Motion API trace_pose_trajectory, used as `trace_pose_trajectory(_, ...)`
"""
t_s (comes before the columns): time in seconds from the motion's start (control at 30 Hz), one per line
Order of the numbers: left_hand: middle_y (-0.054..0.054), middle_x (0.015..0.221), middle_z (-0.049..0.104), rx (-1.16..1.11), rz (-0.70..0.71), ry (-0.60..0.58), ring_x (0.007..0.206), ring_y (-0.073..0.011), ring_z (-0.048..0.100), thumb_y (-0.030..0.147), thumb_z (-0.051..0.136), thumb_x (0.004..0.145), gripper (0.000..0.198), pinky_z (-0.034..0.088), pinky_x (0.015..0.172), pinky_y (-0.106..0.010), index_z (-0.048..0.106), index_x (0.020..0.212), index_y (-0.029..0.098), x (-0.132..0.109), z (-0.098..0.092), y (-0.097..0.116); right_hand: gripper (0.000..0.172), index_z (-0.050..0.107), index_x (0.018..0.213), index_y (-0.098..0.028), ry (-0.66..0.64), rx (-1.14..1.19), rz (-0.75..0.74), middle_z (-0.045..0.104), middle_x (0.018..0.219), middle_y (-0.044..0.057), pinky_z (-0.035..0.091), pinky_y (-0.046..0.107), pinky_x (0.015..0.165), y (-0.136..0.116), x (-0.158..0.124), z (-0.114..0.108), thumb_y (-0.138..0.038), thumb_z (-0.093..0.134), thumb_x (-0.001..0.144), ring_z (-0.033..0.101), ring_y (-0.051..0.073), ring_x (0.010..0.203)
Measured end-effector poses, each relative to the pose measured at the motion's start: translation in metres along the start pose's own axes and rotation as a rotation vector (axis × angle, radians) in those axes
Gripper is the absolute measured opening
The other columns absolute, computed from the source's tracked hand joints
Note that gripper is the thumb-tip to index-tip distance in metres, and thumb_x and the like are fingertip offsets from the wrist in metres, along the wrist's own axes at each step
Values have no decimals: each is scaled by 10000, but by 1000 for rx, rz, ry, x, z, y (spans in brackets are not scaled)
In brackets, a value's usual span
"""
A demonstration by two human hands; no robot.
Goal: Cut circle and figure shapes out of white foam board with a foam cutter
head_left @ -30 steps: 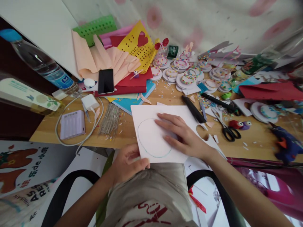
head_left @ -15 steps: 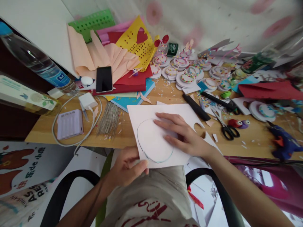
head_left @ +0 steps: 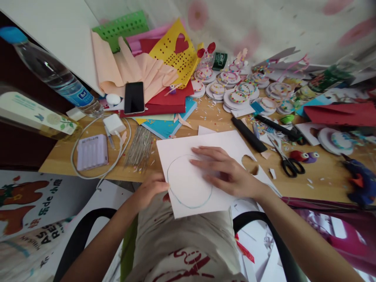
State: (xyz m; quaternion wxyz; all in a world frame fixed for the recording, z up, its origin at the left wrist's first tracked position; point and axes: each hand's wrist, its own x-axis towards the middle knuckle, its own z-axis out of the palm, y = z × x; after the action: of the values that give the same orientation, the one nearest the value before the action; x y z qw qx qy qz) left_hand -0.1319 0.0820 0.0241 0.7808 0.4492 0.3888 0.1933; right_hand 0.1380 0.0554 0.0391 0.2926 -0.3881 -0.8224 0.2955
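Observation:
A white sheet of card [head_left: 182,178] with a hand-drawn circle on it lies at the table's front edge, its near part jutting out over my lap. Bites with curved edges are cut from its right side. My left hand [head_left: 151,191] grips its left edge, thumb near the drawn line and fingers partly hidden beneath. Across the sheet's middle, my right hand [head_left: 229,170] rests flat, fingers stretched and slightly apart, covering the circle's right part. Black-handled scissors [head_left: 289,162] lie on the table to the right of the sheet.
Decorated paper hats [head_left: 239,96] crowd the back. A phone [head_left: 134,98], coloured felt and paper stand left of them. Metal wires [head_left: 139,147], a cable with a power bank [head_left: 92,152] and a tall bottle [head_left: 58,74] are at left. A blue glue gun [head_left: 360,178] lies far right.
The sheet has turned slightly, its left side coming nearer to me. My left hand has moved up along its left edge, from the bottom corner. The right hand stays flat on it.

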Motion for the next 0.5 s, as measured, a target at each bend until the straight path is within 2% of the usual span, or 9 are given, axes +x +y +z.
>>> trace_pose_trajectory(0.1, -25, 470, 585, -7, -10, -28, 417, -126, 457, 334, 649, 618, 189, 319, 445, -265, 672, 528, 169, -2, 6, 0, 450, 529, 1380, -310, 0, 29, -3, 439, 1508, 54, 327, 540, 1129, -1, -1, -1, -233, 538, 937, 353, 259, 1403)
trace_pose_trajectory(0.23, -21, 464, 589, -42, -17, -76, 378, -107, 426, 334, 650, 646, 184, 273, 401, -246, 675, 558, 175, -9, 19, 3, 446, 541, 1368, -319, 4, 67, -17, 449, 1501, 45, 336, 524, 1131, -3, -3, -4, -211, 538, 935, 375, 249, 1392)
trace_pose_trajectory(0.37, -29, 484, 620, -71, -9, -152, 385, -112, 459, 329, 663, 663, 177, 286, 392, -240, 691, 574, 179, -13, 27, 11, 432, 560, 1352, -312, 5, 101, -33, 467, 1488, 49, 341, 517, 1129, -5, -3, -8, -198, 533, 936, 384, 244, 1387)
trace_pose_trajectory(0.5, -21, 496, 647, -64, -57, -169, 389, -112, 483, 285, 652, 634, 116, 301, 387, -228, 708, 612, 186, -13, 26, 13, 419, 569, 1343, -316, -11, 97, -29, 477, 1481, 46, 349, 523, 1122, -6, -3, -8, -213, 528, 939, 389, 249, 1385)
